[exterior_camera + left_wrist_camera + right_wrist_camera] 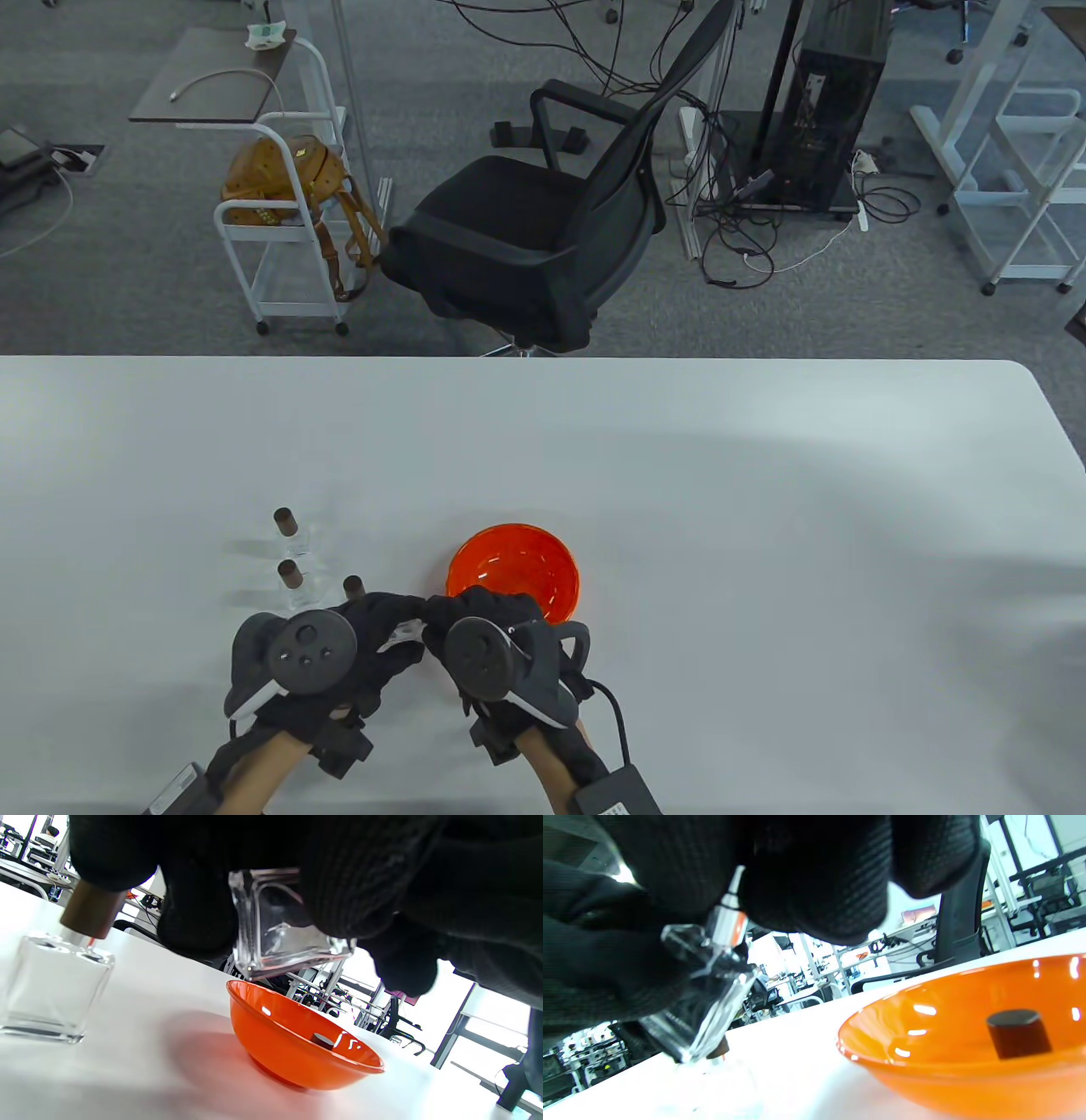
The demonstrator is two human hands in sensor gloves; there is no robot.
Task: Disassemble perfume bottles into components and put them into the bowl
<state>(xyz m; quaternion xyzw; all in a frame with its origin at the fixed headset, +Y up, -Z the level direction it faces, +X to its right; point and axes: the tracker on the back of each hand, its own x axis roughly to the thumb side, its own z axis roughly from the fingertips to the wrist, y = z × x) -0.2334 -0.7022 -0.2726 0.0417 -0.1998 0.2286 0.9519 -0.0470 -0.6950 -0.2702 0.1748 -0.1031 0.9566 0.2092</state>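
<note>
On the white table (594, 441) sits the orange bowl (514, 579); only the wrist views show a dark cap (1018, 1033) inside it. Just beside the bowl, above the table, the left hand (356, 645) grips a clear glass bottle (275, 929), while the right hand (492, 632) pinches its silver sprayer (727, 921). Capped bottles (293, 556) stand just left.

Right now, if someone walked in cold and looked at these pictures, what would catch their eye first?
Probably the bright orange bowl on the white table, with one dark cap already inside. Just in front of it, the left hand and right hand meet around a clear glass bottle lifted off the table. Left of them stand three more bottles with brown caps.
</note>
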